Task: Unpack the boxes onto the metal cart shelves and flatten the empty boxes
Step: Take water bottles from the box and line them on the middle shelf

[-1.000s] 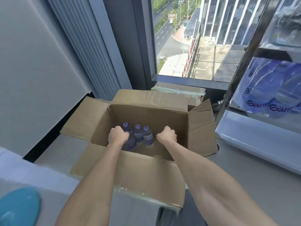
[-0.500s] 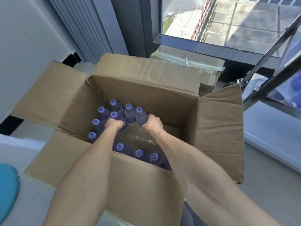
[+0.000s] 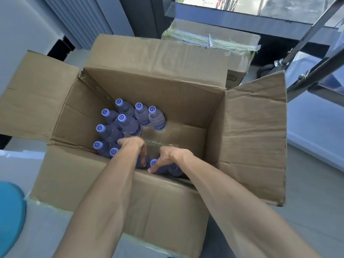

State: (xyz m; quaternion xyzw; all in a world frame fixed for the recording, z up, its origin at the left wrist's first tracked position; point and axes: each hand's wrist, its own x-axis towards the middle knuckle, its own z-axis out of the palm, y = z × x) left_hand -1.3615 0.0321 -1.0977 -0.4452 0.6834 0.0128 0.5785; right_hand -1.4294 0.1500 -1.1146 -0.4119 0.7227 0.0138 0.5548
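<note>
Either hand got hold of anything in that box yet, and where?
Both hands, left and right, reach down among the bottles near the box's front wall; whether either grips one cannot be told.

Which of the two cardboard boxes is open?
The near box, flaps spread, with bottles inside; the box behind it is taped shut.

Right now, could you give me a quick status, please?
Both hands down among bottles in open box. Nothing lifted clear. Taped box behind.
</note>
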